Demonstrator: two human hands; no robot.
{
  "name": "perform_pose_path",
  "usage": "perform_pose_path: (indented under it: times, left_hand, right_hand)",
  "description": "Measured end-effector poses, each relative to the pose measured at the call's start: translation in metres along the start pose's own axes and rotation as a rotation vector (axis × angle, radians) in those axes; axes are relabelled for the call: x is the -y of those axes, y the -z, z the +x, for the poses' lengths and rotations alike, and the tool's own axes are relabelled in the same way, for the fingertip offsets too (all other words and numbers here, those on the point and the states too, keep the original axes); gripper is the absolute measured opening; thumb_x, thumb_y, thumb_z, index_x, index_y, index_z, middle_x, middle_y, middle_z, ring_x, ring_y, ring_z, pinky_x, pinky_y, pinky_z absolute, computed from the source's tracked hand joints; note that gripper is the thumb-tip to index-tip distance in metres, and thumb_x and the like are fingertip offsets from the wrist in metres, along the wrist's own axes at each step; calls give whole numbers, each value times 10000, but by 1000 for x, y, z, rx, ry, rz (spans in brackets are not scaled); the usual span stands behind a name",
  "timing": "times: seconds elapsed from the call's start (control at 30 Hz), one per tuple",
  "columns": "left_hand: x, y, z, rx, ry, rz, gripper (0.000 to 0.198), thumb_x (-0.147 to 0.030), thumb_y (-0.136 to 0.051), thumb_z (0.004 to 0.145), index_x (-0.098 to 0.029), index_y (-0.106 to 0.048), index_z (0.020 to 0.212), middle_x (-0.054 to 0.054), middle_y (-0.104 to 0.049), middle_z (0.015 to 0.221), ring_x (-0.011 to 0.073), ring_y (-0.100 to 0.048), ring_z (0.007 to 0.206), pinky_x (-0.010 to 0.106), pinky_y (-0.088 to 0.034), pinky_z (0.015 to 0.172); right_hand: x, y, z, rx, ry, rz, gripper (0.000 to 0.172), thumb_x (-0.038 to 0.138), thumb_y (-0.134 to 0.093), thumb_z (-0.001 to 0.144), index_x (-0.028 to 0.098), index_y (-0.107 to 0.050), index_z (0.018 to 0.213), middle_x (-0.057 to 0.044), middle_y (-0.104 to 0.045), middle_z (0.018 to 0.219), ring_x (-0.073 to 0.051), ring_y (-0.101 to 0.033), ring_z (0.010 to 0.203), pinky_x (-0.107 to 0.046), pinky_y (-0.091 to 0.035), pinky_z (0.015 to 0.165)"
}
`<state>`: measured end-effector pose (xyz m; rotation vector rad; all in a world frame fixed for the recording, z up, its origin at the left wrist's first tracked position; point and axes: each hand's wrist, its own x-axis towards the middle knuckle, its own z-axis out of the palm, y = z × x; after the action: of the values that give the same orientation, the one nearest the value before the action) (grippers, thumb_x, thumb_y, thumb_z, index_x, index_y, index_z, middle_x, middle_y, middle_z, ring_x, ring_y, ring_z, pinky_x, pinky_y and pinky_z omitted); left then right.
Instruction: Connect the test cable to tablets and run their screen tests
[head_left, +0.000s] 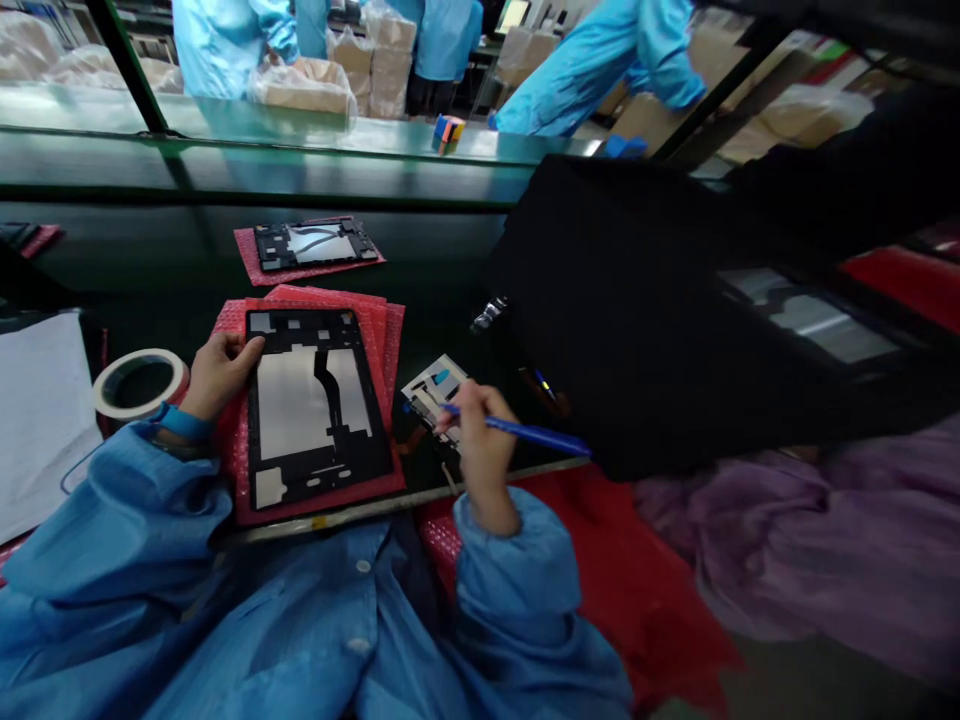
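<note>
A tablet screen panel [319, 400], black-framed with a pale metal middle and a dark flex cable, lies face down on red bubble-wrap sheets [394, 350] before me. My left hand [217, 375] grips its upper left edge, thumb on top and the other fingers curled at the side, partly hidden. Between the closed fingers of my right hand [486, 440] is a slim blue pen-like tool [540, 436], its tip pointing left. Under and beyond that hand lies a pale sheet with small stickers or parts [439, 385], partly covered by the fingers.
A roll of masking tape [141, 384] and a white sheet [41, 420] lie at left. Behind is another tablet panel [315, 243] on bubble wrap. Black cloth [637, 330] covers the right side. People in blue work beyond the green conveyor [300, 160], near boxes.
</note>
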<state>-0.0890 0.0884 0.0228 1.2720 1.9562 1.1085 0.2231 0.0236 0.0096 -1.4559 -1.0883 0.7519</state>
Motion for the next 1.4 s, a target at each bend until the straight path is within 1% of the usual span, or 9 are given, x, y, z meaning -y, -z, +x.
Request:
perform_pose_path:
  times: [0.07, 0.17, 0.27, 0.43, 0.7, 0.9, 1.0, 1.1, 1.4]
  left_hand:
    - [-1, 1, -1, 6, 23, -80, 208, -334, -708, 746, -174, -573, 746, -51, -527, 650, 120, -455, 638, 264, -338, 630]
    - [-2, 3, -1, 37, 57, -242, 224, -335, -714, 711, -183, -551, 734, -61, -517, 649, 102, -444, 612, 251, -351, 611]
    - [-2, 4, 0, 82, 96, -398, 256, -338, -726, 656, -198, -520, 714, -57, -536, 656, 112, -492, 631, 251, -401, 617]
    - [0, 6, 1, 108, 146, -545, 335, -295, -798, 564, -209, -508, 707, -66, -569, 672, 104, -523, 639, 226, -429, 598]
    - [3, 12, 6, 146, 219, -662, 344, -233, -822, 536, -222, -537, 727, -101, -549, 568, 68, -467, 463, 202, -363, 440]
    - [-5, 15, 6, 259, 241, -679, 318, -242, -831, 560, -202, -659, 824, -31, -692, 663, 145, -632, 581, 263, -528, 553]
    - [-13, 20, 7, 281, 212, -662, 319, -292, -841, 566, -180, -688, 822, 6, -727, 705, 188, -676, 644, 298, -565, 601]
    - [-29, 29, 8, 324, 103, -609, 397, -333, -856, 568, -163, -704, 893, 32, -752, 803, 200, -698, 707, 316, -586, 666]
    - [-159, 26, 22, 352, -358, -381, 359, -368, -785, 693, -124, -740, 952, 22, -737, 775, 157, -661, 670, 291, -567, 648]
  right_hand:
    - [0, 26, 35, -160, 188, -252, 329, 525, -545, 889, 233, -522, 741, -7, -612, 688, -174, -628, 608, -323, -531, 655]
    - [-3, 58, 79, 8, 320, -826, 142, 282, -548, 901, 181, -631, 956, -128, -626, 1099, -254, -619, 1025, -376, -487, 906]
    - [-6, 66, 112, 196, 224, -1209, 458, 82, -426, 881, 146, -527, 1324, -204, -503, 1334, -322, -536, 1180, -453, -438, 963]
    - [-11, 44, 164, 151, 172, -1243, 596, 55, -367, 880, 119, -361, 1472, -232, -486, 1325, -334, -543, 1150, -468, -432, 956]
    - [-14, 39, 196, 81, 115, -1076, 474, 102, -415, 885, 185, -531, 1338, -173, -506, 1365, -283, -563, 1157, -402, -475, 947]
    - [3, 47, 148, 15, 214, -857, 471, 243, -357, 962, 128, -401, 1416, -213, -493, 1381, -224, -606, 1141, -374, -504, 964]
    - [-18, 49, 87, 145, 427, -572, 398, 370, -429, 945, 192, -556, 1277, -164, -559, 1319, -250, -583, 1191, -396, -554, 910]
    - [-54, 56, 36, 229, 466, -494, 357, 428, -455, 941, 240, -636, 1184, -129, -559, 1352, -265, -537, 1277, -478, -458, 1072]
    - [-96, 57, 11, -42, 390, -388, 335, 465, -472, 927, 251, -682, 1077, -142, -640, 1246, -295, -606, 1186, -529, -508, 1004]
